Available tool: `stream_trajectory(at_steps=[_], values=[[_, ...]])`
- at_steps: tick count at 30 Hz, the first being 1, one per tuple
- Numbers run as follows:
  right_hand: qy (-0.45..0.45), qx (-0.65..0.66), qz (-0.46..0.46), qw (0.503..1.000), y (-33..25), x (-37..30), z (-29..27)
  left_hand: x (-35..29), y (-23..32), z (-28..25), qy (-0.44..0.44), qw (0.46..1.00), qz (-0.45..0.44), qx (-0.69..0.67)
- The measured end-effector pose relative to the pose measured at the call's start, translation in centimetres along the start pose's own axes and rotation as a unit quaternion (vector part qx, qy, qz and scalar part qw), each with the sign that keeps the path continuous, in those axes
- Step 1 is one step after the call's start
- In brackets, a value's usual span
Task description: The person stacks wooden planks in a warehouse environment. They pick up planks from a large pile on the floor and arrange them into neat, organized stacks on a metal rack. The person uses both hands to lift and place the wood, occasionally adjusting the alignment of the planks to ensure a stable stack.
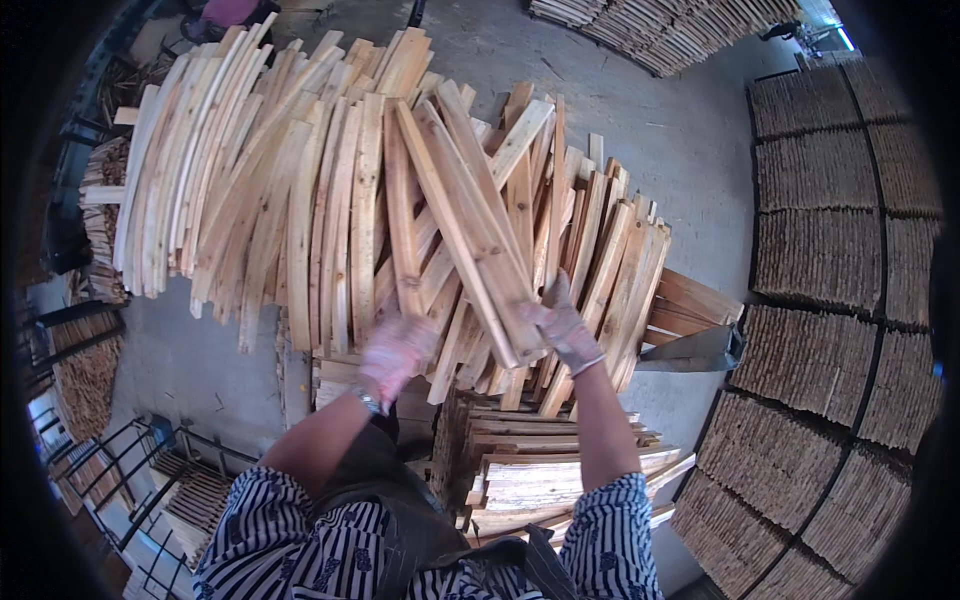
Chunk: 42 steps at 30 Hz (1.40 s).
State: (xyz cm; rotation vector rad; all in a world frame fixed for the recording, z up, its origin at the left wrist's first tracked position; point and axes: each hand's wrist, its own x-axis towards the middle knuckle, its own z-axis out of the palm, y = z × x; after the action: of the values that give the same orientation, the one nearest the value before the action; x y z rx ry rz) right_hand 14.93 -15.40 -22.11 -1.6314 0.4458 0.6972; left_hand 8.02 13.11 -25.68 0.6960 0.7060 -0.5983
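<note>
A long heap of pale sawn wooden boards (330,190) lies before me, and a few boards lie slantwise on top of it. My right hand (568,330), in a pale stained glove, grips the near end of a wide knotty wooden board (480,235); its fingertips are slightly blurred at the board's edge. Against that board's left side lies a narrower strip of wood (450,225). My left hand (398,350), also gloved, is near the lower end of a darker board (400,220). Motion smears its fingers, so their grip is unclear.
Tall strapped stacks of wood pieces (815,255) stand along the right, with another stack (660,30) at the far side. More boards (540,485) lie stacked close by my right side. Dark metal racks (150,480) are at the lower left.
</note>
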Motion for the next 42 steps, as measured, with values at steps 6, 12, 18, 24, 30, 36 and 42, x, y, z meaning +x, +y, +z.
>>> stream_trajectory(at_steps=[6, 12, 18, 24, 30, 36, 42], values=[[0.018, -0.019, -0.022, 0.999, 4.0, 2.3, 5.2, 7.6, 1.2, 3.2, 0.274, 0.778, 0.124, 0.551], [-0.010, 0.028, -0.012, 0.999, 7.7, -2.8, 9.8, 6.7, 2.6, 4.4, 0.254, 0.916, 0.158, 0.267], [0.070, 0.167, -0.053, 0.982, 9.5, -5.5, 14.3, 5.7, 0.9, -1.9, 0.083, 0.981, 0.048, 0.167], [0.156, 0.035, -0.008, 0.987, 7.7, 0.1, 12.4, 6.6, -0.6, -0.7, 0.043, 0.989, 0.013, 0.144], [0.007, 0.320, 0.075, 0.945, 6.3, -13.1, 9.1, -2.1, -2.4, -3.9, -0.117, 0.969, 0.003, 0.216], [0.042, 0.461, 0.148, 0.874, 7.6, -15.6, 10.3, -4.7, -0.1, 8.1, -0.031, 0.955, -0.152, 0.253], [0.035, 0.395, 0.095, 0.913, 5.6, -16.8, 9.7, -2.7, -2.1, 4.0, -0.076, 0.955, -0.098, 0.268]])
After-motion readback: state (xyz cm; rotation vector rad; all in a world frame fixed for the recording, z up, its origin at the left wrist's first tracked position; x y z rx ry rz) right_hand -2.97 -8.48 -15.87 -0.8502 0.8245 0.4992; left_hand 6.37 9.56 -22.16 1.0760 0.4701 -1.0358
